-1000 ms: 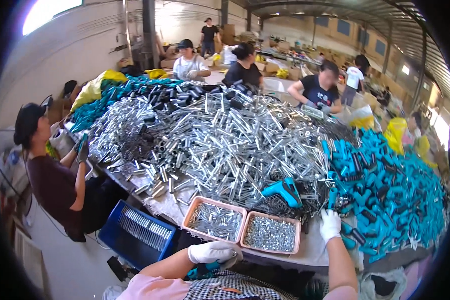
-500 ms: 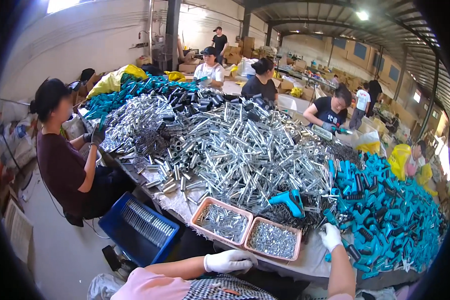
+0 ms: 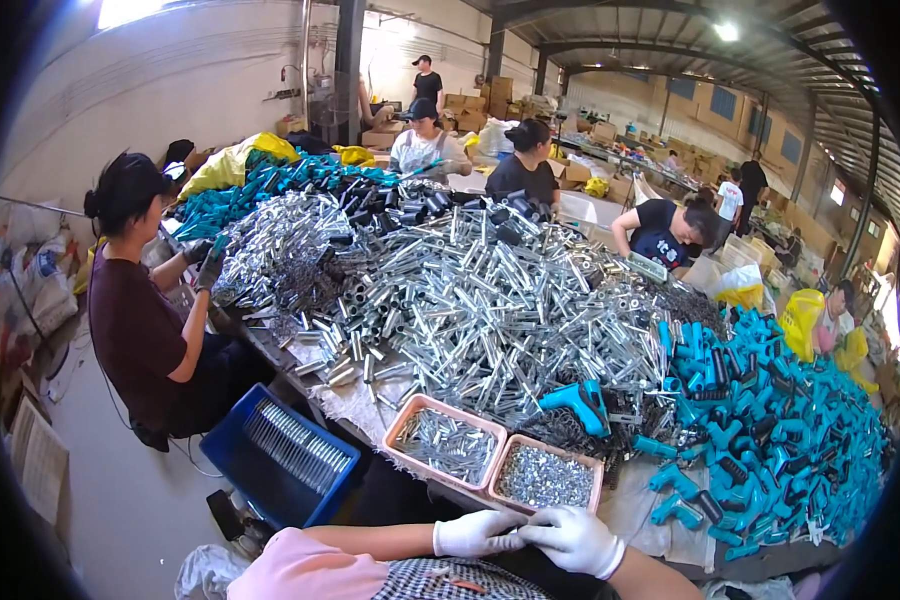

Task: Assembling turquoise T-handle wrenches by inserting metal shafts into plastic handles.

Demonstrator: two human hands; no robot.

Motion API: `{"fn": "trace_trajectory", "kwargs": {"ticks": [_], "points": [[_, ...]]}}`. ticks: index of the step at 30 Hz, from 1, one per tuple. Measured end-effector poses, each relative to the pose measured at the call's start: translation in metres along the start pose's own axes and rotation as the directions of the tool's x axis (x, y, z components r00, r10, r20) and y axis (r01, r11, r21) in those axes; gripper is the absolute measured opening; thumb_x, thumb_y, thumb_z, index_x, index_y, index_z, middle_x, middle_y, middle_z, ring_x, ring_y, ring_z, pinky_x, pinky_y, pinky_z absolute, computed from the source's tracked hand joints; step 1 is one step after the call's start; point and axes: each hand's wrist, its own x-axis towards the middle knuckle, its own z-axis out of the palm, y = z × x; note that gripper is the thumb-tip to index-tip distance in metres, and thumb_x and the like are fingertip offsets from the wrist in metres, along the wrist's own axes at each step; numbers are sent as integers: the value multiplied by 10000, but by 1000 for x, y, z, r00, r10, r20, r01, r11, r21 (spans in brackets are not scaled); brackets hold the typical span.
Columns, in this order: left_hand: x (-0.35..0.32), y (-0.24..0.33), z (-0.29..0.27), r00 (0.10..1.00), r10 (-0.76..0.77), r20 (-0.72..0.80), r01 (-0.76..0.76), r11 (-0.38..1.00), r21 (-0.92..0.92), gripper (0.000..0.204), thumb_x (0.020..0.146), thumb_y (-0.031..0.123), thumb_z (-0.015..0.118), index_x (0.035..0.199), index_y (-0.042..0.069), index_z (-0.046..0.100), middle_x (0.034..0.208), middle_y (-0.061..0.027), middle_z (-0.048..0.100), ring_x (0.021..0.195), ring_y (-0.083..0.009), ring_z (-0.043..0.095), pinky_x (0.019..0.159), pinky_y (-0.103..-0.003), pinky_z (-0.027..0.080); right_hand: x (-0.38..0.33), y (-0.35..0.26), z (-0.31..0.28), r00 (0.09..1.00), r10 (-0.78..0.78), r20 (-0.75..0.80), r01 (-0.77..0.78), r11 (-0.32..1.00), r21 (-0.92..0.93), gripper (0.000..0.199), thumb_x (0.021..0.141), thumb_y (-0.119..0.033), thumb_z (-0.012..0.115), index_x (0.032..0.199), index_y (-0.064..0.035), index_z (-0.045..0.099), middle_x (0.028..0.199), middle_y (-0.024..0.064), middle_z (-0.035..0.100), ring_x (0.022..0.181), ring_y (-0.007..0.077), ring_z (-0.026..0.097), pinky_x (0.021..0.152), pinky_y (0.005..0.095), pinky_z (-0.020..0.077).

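My left hand (image 3: 478,535) and my right hand (image 3: 575,541), both in white gloves, meet at the table's near edge. Their fingers curl in and touch at the tips; whatever lies between them, if anything, is too small or hidden to make out. Just beyond them stands a pink tray (image 3: 548,478) of small metal pieces, with a second pink tray (image 3: 444,444) of thin metal pins to its left. A teal pistol-shaped housing (image 3: 577,406) rests behind the trays. Right of my hands spreads a heap of teal plastic housings (image 3: 770,440).
A large pile of metal tubes and rods (image 3: 490,310) covers the table's middle. A blue crate (image 3: 315,500) with rows of metal parts sits lower left. One person (image 3: 135,310) works at the left; several others are around the far side. Yellow bags (image 3: 235,165) lie behind.
My right hand has come left from the teal heap to meet my left hand, which has shifted slightly right. A teal piece by the heap has tipped over. The person at left has leaned.
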Motion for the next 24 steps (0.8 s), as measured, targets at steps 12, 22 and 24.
{"fn": "trace_trajectory", "kwargs": {"ticks": [12, 22, 24], "points": [[-6, -16, 7, 997, 28, 70, -28, 1000, 10, 541, 1013, 378, 523, 1363, -31, 467, 1272, -243, 590, 1201, -347, 571, 1018, -412, 437, 1, -7, 8, 976, 206, 78, -209, 977, 41, 343, 859, -383, 709, 1030, -86, 706, 871, 116, 697, 757, 315, 686, 681, 384, 552], [-8, 7, 2, 998, 23, 58, -23, 1000, 6, 435, 1013, 344, 528, 1266, -11, 527, 1095, -237, 640, 1008, -334, 640, 875, -406, 496, 0, -13, 0, 966, 241, 92, -247, 967, 59, 299, 868, -359, 699, 978, -81, 687, 831, 126, 703, 748, 307, 694, 685, 393, 560], [-7, 8, -1, 991, -65, 116, 52, 993, 110, 434, 1013, 340, 528, 1264, -13, 529, 1090, -247, 641, 995, -358, 639, 871, -414, 499, -3, -10, -5, 876, 393, 281, -347, 916, -200, 391, 880, -489, 650, 903, -101, 687, 764, 117, 687, 693, 314, 683, 613, 411, 544]]}}
